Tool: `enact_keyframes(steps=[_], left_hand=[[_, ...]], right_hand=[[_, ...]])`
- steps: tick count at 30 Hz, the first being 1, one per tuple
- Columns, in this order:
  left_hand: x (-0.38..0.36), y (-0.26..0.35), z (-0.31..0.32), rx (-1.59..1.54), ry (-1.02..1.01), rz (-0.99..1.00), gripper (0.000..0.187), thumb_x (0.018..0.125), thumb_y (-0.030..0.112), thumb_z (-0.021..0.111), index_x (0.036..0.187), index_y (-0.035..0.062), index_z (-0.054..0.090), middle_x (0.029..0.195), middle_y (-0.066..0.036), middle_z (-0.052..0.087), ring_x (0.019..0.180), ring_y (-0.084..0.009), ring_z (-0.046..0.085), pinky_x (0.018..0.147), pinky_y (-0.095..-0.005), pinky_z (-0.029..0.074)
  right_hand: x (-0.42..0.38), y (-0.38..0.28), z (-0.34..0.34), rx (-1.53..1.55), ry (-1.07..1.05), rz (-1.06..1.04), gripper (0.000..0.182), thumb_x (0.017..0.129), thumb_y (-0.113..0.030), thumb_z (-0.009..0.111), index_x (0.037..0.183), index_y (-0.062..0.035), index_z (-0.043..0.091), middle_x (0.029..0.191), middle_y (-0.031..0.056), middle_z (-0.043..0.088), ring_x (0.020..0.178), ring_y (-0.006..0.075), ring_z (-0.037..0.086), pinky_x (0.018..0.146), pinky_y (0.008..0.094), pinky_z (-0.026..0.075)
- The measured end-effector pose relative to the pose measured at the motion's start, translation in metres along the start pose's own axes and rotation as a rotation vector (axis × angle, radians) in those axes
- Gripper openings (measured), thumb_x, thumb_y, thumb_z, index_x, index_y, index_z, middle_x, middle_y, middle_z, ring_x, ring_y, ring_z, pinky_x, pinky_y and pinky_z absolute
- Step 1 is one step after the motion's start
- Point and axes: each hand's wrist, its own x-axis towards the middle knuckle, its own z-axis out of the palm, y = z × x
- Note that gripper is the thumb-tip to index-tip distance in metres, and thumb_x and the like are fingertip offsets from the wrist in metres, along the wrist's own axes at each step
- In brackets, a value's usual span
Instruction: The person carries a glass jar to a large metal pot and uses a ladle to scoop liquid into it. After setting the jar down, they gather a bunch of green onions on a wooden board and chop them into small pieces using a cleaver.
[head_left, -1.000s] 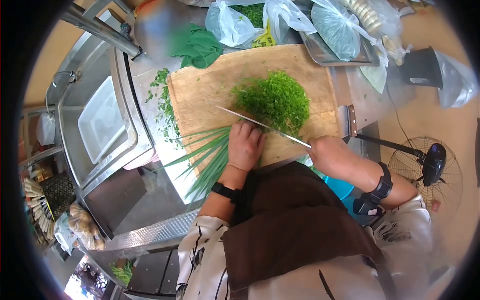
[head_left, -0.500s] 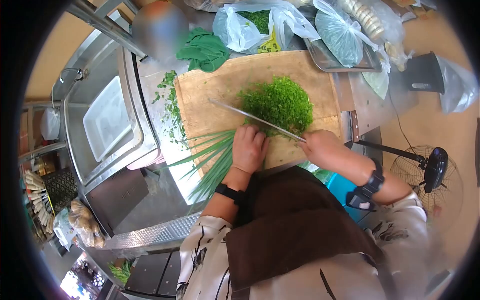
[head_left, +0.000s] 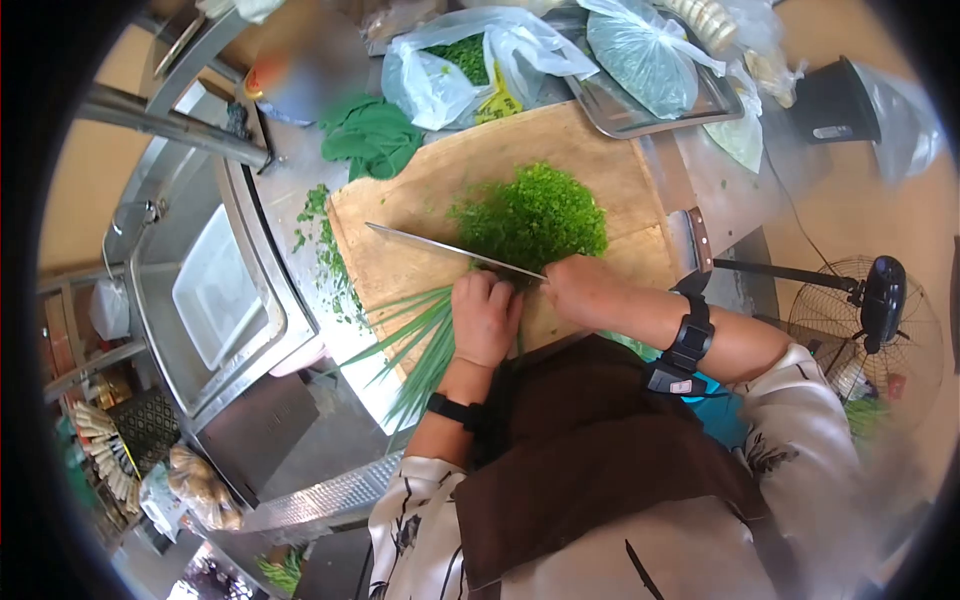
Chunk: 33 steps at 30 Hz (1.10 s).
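Note:
My left hand (head_left: 485,318) is closed over a bunch of green onions (head_left: 425,335), whose long leaves fan out to the left past the board's edge. In my right hand (head_left: 585,292) is the handle of a long knife (head_left: 440,245); the blade points up and left, just beyond my left fingers. Chopped green onion (head_left: 545,215) lies heaped behind the blade on the wooden cutting board (head_left: 400,210). The cut ends under my left fingers are mostly hidden.
A metal sink (head_left: 265,350) stands at the left. Behind the board are a green cloth (head_left: 375,135), a plastic bag (head_left: 430,90) of chopped greens and a metal tray (head_left: 640,125) bearing a tied bag (head_left: 650,65). Right of it, a cleaver (head_left: 698,240) lies near a fan (head_left: 880,305).
My right hand and the knife have shifted left, closer to my left hand. My left hand still grips the green onions. The whole view has turned and shifted slightly.

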Motion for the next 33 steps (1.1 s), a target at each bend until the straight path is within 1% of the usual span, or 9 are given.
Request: enact_keyframes(steps=[9,12,16,19,22,25,28,32,33], left_hand=[[0.026,-0.005,0.007,-0.060,-0.001,0.067,0.021,0.066,0.004,0.075,0.079,0.0077,0.058,0.088,-0.009,0.051,0.086,-0.0307,0.050,0.072,-0.0405,0.042],[0.043,-0.003,0.012,-0.013,0.023,0.026,0.022,0.065,0.006,0.076,0.079,0.0078,0.059,0.089,-0.009,0.051,0.086,-0.0311,0.050,0.073,-0.0409,0.042],[0.047,0.001,0.002,-0.026,-0.056,-0.033,0.023,0.066,0.007,0.079,0.080,0.0057,0.060,0.094,-0.011,0.052,0.091,-0.0314,0.051,0.078,-0.0389,0.044],[0.050,0.005,-0.011,-0.129,-0.121,-0.122,0.020,0.070,0.008,0.078,0.081,0.0042,0.062,0.097,-0.010,0.053,0.093,-0.0290,0.052,0.082,-0.0365,0.044],[0.052,-0.001,-0.020,-0.322,-0.155,-0.263,0.016,0.075,0.008,0.076,0.081,0.0032,0.063,0.099,-0.009,0.054,0.096,-0.0256,0.053,0.086,-0.0334,0.043],[0.056,-0.006,-0.028,-0.456,-0.098,-0.350,0.013,0.078,0.007,0.074,0.079,0.0028,0.061,0.099,-0.008,0.053,0.097,-0.0219,0.053,0.088,-0.0301,0.042],[0.059,-0.020,-0.034,-0.435,-0.044,-0.294,0.014,0.081,0.005,0.071,0.077,0.0032,0.058,0.102,-0.008,0.052,0.100,-0.0205,0.052,0.091,-0.0302,0.041],[0.062,-0.032,-0.037,-0.449,-0.074,-0.442,0.026,0.074,0.007,0.077,0.071,0.0041,0.052,0.096,-0.009,0.049,0.093,-0.0214,0.051,0.082,-0.0315,0.044],[0.061,-0.037,-0.037,-0.406,-0.094,-0.363,0.027,0.073,0.007,0.078,0.071,0.0040,0.051,0.094,-0.009,0.049,0.091,-0.0219,0.051,0.080,-0.0315,0.044]], right_hand=[[0.001,0.094,-0.036,0.417,0.171,0.122,0.032,0.078,-0.028,0.069,0.091,0.0005,0.063,0.088,0.0204,0.066,0.087,0.0375,0.063,0.077,0.0428,0.049],[0.010,0.116,-0.031,0.427,0.325,0.038,0.033,0.078,-0.027,0.071,0.094,-0.0003,0.062,0.088,0.0192,0.066,0.086,0.0363,0.063,0.075,0.0407,0.049],[0.004,0.114,-0.025,0.101,0.370,0.175,0.046,0.080,-0.035,0.070,0.106,0.0014,0.057,0.093,0.0207,0.064,0.088,0.0347,0.063,0.077,0.0428,0.048],[0.004,0.112,-0.012,-0.050,0.481,0.144,0.046,0.081,-0.037,0.069,0.103,0.0011,0.056,0.100,0.0207,0.061,0.091,0.0361,0.060,0.080,0.0444,0.047],[-0.004,0.103,-0.008,-0.237,0.727,-0.031,0.038,0.083,-0.033,0.066,0.097,-0.0002,0.056,0.106,0.0192,0.059,0.093,0.0375,0.058,0.079,0.0455,0.047],[-0.013,0.081,-0.007,-0.135,0.795,-0.186,0.031,0.084,-0.029,0.064,0.092,-0.0003,0.055,0.098,0.0198,0.059,0.088,0.0377,0.059,0.075,0.0457,0.047],[-0.028,0.050,0.014,0.273,0.421,-0.084,0.030,0.086,-0.027,0.062,0.087,0.0010,0.054,0.090,0.0208,0.060,0.082,0.0376,0.060,0.070,0.0459,0.047],[-0.015,0.029,0.049,0.499,0.283,-0.001,0.032,0.087,-0.029,0.062,0.082,0.0017,0.053,0.078,0.0219,0.060,0.075,0.0387,0.060,0.066,0.0469,0.047],[-0.010,0.027,0.056,0.532,0.278,0.030,0.033,0.087,-0.030,0.062,0.081,0.0018,0.054,0.077,0.0220,0.060,0.074,0.0388,0.060,0.066,0.0471,0.047]])
